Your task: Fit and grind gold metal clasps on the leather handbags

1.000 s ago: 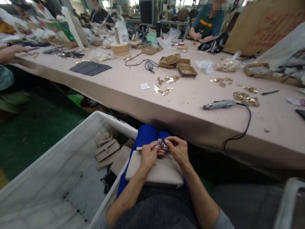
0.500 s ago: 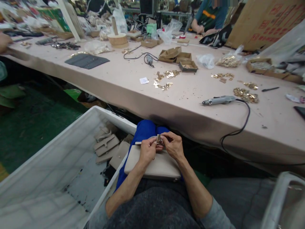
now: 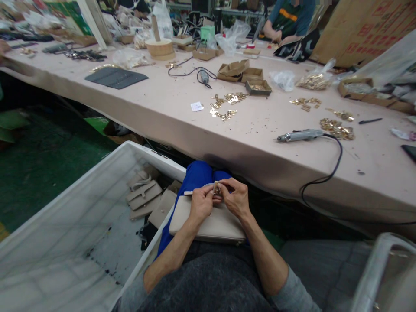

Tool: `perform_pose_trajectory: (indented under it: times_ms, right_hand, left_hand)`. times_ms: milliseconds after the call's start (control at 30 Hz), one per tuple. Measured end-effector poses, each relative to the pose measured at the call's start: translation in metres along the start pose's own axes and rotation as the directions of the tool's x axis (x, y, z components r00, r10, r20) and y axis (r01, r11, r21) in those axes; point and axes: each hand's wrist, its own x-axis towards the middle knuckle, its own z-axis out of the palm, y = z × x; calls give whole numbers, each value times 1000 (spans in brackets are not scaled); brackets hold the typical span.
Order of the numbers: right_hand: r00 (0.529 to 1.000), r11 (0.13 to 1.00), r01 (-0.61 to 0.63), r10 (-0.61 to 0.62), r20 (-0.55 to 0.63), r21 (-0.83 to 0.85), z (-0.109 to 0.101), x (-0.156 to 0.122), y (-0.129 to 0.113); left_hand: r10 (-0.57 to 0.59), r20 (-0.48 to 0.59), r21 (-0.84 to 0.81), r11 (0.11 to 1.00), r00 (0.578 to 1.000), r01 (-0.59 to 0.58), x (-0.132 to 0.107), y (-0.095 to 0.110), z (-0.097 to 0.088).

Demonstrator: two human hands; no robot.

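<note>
A beige handbag lies across my lap on blue trousers. Above it my left hand pinches the bag's flap or strap end, which sticks out as a pale strip to the left. My right hand is closed at the same spot, its thumb and fingers on a small gold metal fitting. Both hands meet at this fitting, and the fingers partly hide it. Whether the fitting is fastened to the bag, I cannot tell.
On the table ahead lie gold metal pieces and a grey electric screwdriver with a black cord. A white bin holding beige bags stands at my left. Across the table a person works.
My hands stay at the gold fitting with almost the same grip. The camera view has shifted very slightly; nothing was let go.
</note>
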Motion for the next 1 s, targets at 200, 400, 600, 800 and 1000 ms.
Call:
perform_pose_trajectory:
  times_ms: [200,400,600,800,1000]
  right_hand:
    - [1000,1000,-7,7,-16,9,3,0,-2]
    - [998,997,-55,56,-10,52,6,1,0]
    - [994,992,-107,108,-11,69,9,-2,3]
    - [991,988,-131,132,-11,82,10,0,4]
    - [993,992,-116,116,1,57,8,3,1]
  left_hand:
    - [6,9,-16,1000,1000,-5,1,-2,0]
    - [-4,9,-27,1000,1000,5,1,-1,0]
    - [-18,12,-40,999,1000,19,-1,3,0]
    - [-23,12,-41,999,1000,24,-3,6,1]
    - [-20,25,-23,1000,999,21,0,4,-1]
